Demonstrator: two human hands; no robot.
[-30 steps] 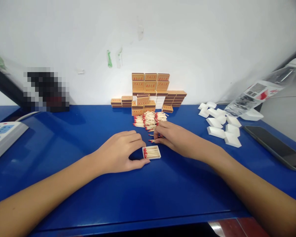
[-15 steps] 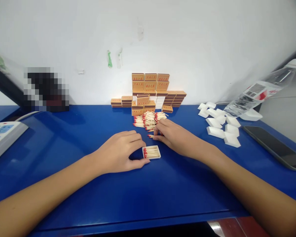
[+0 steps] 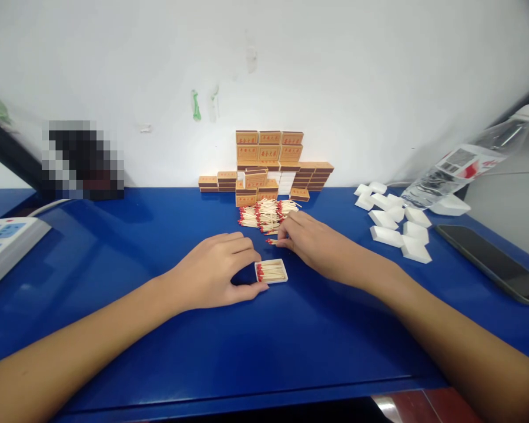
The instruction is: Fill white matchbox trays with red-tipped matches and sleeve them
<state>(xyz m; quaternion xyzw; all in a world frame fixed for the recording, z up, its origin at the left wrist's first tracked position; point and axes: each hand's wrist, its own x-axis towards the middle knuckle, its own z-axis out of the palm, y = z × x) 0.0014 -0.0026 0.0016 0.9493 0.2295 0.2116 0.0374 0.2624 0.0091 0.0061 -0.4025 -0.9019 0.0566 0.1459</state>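
A small white matchbox tray (image 3: 285, 270) lies on the blue table with red-headed matches (image 3: 271, 271) in it. My left hand (image 3: 223, 269) has its thumb and fingers about the tray's left end, holding it. Just beyond the tray, my right hand (image 3: 306, 238) pinches a few matches (image 3: 271, 241), their red heads pointing left. Behind those fingers spreads a heap of loose matches (image 3: 267, 214), partly hidden by my right hand.
Orange matchboxes (image 3: 268, 154) are stacked against the wall behind the heap. To the right lie several white trays (image 3: 385, 236), a tilted plastic bottle (image 3: 458, 167) and a dark phone (image 3: 496, 264). A white device with blue keys (image 3: 9, 247) sits at the left edge.
My right fingertips have closed in on the matches and shifted slightly right. My left hand and the tray have stayed in place.
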